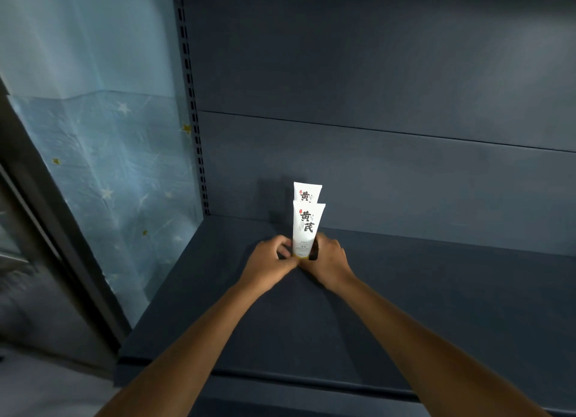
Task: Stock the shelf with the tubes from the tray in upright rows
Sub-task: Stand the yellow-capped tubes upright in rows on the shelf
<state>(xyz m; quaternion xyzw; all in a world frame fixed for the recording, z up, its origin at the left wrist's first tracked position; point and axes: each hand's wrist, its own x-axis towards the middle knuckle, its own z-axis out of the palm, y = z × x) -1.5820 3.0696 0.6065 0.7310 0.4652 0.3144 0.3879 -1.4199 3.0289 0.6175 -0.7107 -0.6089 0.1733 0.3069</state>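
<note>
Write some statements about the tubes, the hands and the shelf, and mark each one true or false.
1. Two tubes, a front tube and a rear tube, are on the shelf. True.
2. The front tube lies flat. False: it stands upright.
3. The left hand and the right hand hold the front tube near its base. True.
4. The tubes stand side by side. False: the rear tube is directly behind the front tube.
5. The shelf is white. False: it is dark blue.
</note>
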